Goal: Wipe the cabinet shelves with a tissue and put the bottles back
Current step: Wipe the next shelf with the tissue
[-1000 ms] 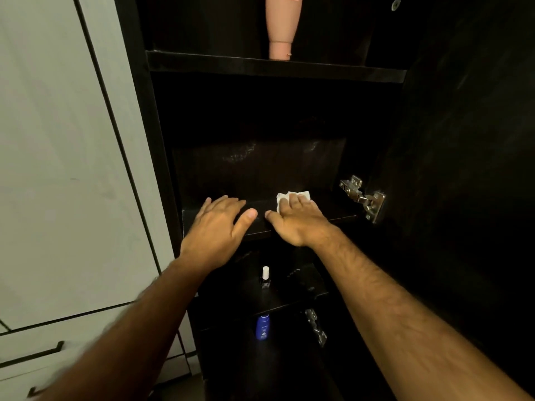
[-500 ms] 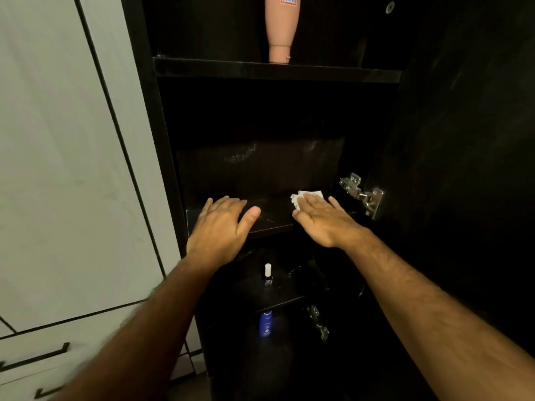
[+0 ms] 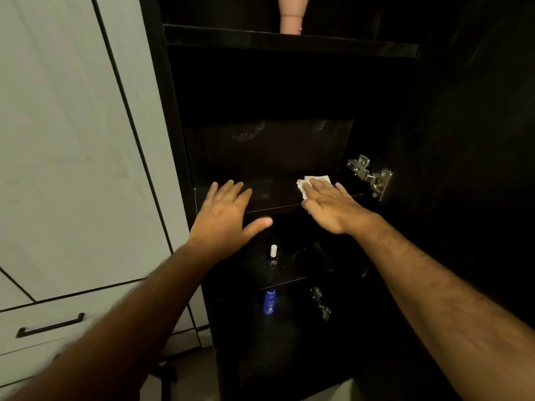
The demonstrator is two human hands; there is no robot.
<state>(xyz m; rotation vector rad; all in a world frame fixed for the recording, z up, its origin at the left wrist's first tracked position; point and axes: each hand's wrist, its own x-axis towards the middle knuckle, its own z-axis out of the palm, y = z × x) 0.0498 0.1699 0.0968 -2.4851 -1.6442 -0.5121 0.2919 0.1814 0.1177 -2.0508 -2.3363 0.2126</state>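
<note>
Flanking the right hand [image 3: 333, 204] on its tissue [image 3: 314, 180], a metal hinge [image 3: 370, 176]

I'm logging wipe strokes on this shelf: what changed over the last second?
The right hand, fingers flat on the tissue, slid it rightward along the shelf toward the hinge. The left hand stayed spread on the shelf's left front edge. Nothing was taken hold of or let go; the bottles on the other shelves kept their places.

Top shelf [image 3: 289, 41], upper frame: pink bottle [image 3: 291, 15] on it.
Middle shelf [image 3: 269, 195], centre: tissue [image 3: 314, 182] at its right.
Lower shelf [image 3: 289, 269]: nail polish bottle [image 3: 273, 255].
Below that: blue bottle [image 3: 269, 302].
</note>
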